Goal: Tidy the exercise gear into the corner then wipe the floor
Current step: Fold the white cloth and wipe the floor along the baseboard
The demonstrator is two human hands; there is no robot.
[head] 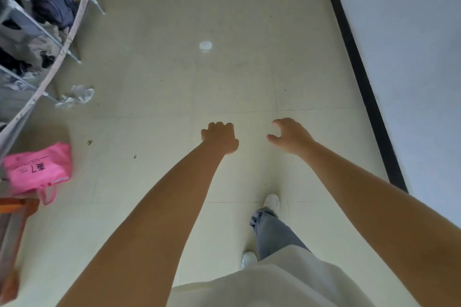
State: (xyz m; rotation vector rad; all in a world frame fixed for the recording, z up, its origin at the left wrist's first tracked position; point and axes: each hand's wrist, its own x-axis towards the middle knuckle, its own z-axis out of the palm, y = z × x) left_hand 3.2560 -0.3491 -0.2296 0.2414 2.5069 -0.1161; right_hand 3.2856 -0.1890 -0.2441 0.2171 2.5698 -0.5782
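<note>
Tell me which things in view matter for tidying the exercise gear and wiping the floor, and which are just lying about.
For the job:
floor, speckled with small debris
left hand and right hand, both holding nothing
No exercise gear or wiping cloth is identifiable.

Just lying about:
pink bag
crumpled white scrap
rack of clothes

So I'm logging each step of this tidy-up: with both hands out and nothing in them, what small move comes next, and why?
Probably step toward the crumpled cloth on the floor by the clothes rack and reach down with the left hand. No exercise gear shows in view, specks dot the tiles, the right hand is empty too, and that cloth looks fit for wiping.
</note>
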